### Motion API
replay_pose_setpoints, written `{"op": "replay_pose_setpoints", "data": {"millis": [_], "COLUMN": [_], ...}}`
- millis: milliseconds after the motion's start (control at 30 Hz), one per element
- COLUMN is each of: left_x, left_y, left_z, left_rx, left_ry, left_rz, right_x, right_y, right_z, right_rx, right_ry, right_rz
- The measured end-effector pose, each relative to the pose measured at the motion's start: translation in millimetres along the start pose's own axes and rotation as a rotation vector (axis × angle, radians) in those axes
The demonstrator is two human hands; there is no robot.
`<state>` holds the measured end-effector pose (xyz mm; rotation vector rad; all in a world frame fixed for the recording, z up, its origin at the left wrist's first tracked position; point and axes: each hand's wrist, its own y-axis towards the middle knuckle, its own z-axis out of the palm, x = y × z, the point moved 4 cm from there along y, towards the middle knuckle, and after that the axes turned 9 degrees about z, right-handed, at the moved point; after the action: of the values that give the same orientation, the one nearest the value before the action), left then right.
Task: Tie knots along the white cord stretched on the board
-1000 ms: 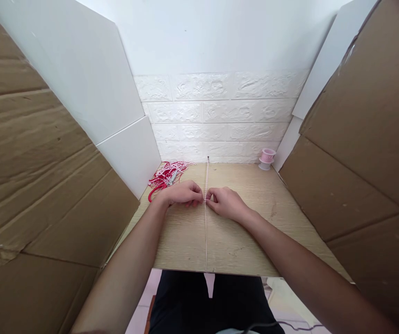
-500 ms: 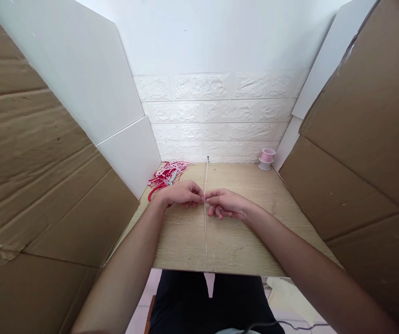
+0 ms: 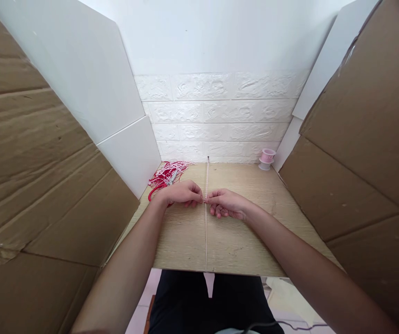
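A thin pink-and-white cord point(image 3: 205, 232) runs straight down the middle of the light wooden table point(image 3: 255, 241), from a pin at the far edge to the near edge. My left hand point(image 3: 182, 193) and my right hand point(image 3: 227, 203) meet at the cord about halfway along. Both pinch it with thumb and fingertips from either side, fingers curled. The exact spot they grip is hidden by the fingertips.
A tangle of red and white cords point(image 3: 166, 174) lies at the table's far left. A small pink spool point(image 3: 266, 158) stands at the far right corner. Cardboard panels point(image 3: 46, 176) rise on both sides, and a white brick-pattern wall point(image 3: 216, 116) closes the back.
Over the second my right hand turned slightly, its fingers uncurling a little below the cord. The left hand stayed where it was, and since half a second ago almost nothing has moved.
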<state>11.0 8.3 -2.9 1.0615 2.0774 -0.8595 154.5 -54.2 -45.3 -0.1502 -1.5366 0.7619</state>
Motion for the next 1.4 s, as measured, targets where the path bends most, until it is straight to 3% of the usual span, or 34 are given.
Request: {"op": "replay_pose_setpoints", "data": {"millis": [333, 633, 1400], "left_x": [-4.6, -5.2, -6.6], "left_y": [-0.1, -0.4, 5.8], "left_z": [2.4, 3.8, 7.4], "left_rx": [-0.004, -0.017, -0.006], "left_ry": [0.002, 0.026, 0.067], "left_rz": [0.001, -0.009, 0.042], "right_x": [-1.0, -1.0, 0.7], "right_y": [2.7, 3.9, 3.4], "right_z": [-4.9, -5.0, -3.5], "right_rx": [-0.091, -0.171, -0.176], "right_ry": [0.051, -0.041, -0.136], "right_rz": [-0.020, -0.057, -0.083]}}
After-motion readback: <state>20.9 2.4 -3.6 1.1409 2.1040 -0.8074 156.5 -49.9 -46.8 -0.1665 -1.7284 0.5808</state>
